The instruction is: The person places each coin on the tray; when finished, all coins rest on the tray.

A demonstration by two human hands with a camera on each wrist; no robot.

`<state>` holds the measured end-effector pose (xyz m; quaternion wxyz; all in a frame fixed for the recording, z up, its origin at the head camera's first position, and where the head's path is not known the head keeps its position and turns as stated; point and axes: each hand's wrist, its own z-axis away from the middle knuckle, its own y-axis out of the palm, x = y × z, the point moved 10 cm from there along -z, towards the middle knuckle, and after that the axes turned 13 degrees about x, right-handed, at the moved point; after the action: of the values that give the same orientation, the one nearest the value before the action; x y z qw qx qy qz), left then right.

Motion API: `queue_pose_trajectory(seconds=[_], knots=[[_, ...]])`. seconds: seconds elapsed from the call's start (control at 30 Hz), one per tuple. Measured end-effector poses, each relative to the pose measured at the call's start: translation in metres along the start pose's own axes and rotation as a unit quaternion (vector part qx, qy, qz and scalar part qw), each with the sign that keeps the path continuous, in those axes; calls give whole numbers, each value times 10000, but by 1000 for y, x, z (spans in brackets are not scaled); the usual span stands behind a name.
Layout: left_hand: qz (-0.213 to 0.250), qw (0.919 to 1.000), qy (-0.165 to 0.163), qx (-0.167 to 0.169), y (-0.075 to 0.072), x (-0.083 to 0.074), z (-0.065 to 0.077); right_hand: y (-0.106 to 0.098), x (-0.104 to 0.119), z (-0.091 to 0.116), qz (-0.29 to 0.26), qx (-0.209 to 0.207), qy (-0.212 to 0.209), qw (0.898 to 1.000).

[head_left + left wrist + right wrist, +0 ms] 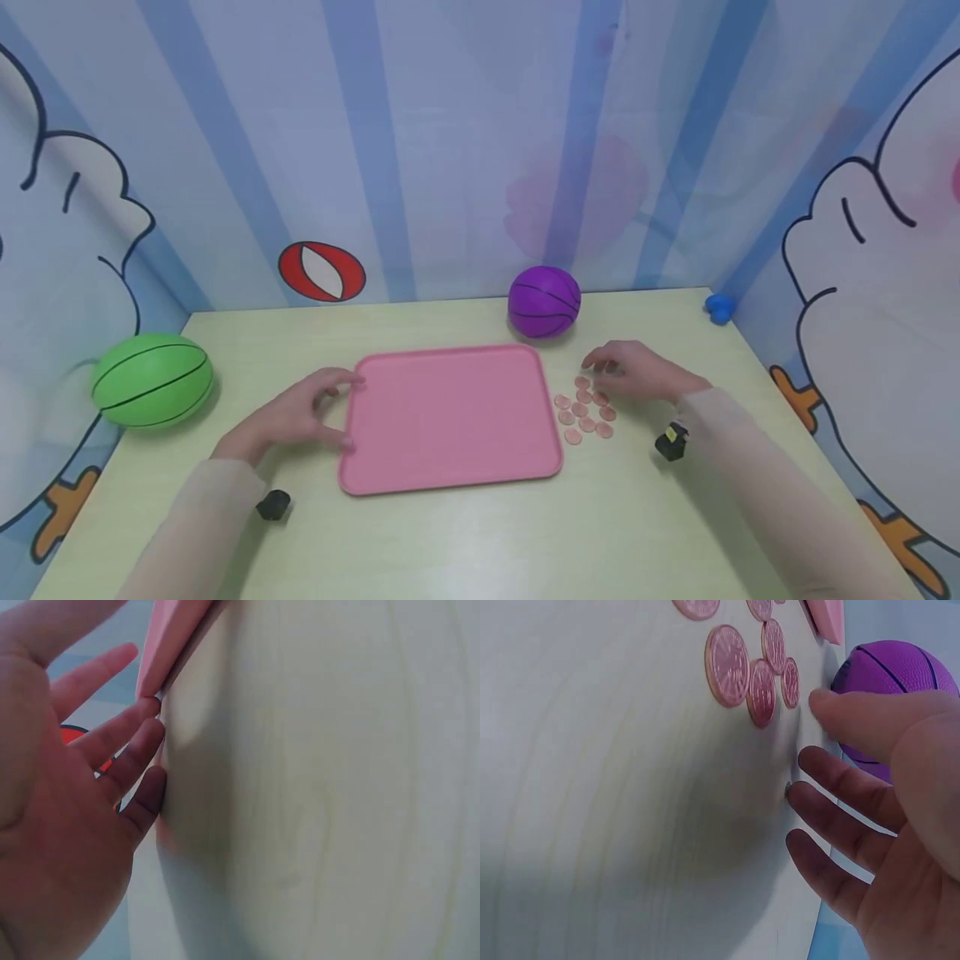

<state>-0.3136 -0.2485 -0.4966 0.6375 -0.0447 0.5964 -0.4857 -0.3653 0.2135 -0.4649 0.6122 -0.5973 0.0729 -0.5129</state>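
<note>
A pink rectangular tray (450,421) lies flat on the table. At its left edge is my left hand (300,412), thumb and fingers spread apart, fingertips right at the rim. In the left wrist view the fingers of the left hand (82,772) are extended beside the tray's underside edge (176,645). Several copper-coloured coins (580,409) lie scattered to the right of the tray. Just behind and right of them hovers my right hand (637,371), fingers loosely bent. The right wrist view shows its thumb and fingers apart, close over the table near the coins (727,666).
A purple ball (544,302) sits behind the tray's back right corner. At the far left is a green ball (153,381). A small blue object (720,309) lies in the back right corner. Printed fabric walls (465,150) enclose the table (480,542) at the back and sides.
</note>
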Motion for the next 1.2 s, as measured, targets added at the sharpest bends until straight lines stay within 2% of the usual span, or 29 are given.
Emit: queue_pose_trajectory(seconds=[0.17,0.3,0.43,0.6,0.73,1.0,1.2], knots=[[149,9995,208,190,5,3,6,5,8,-6,54,162,-213,9996],[126,9993,338,138,5,1,7,5,15,-9,207,184,-475,9985],[66,9991,399,109,7,0,7,6,17,-11,390,208,-528,9976],[-29,9995,281,103,9,1,7,7,16,-15,466,297,-431,9975],[-66,9994,337,97,10,1,8,7,14,-17,450,381,-272,9979],[101,9986,492,134,13,1,8,13,8,-22,195,755,143,9969],[256,9988,413,39,12,3,8,13,10,-25,91,907,266,9955]])
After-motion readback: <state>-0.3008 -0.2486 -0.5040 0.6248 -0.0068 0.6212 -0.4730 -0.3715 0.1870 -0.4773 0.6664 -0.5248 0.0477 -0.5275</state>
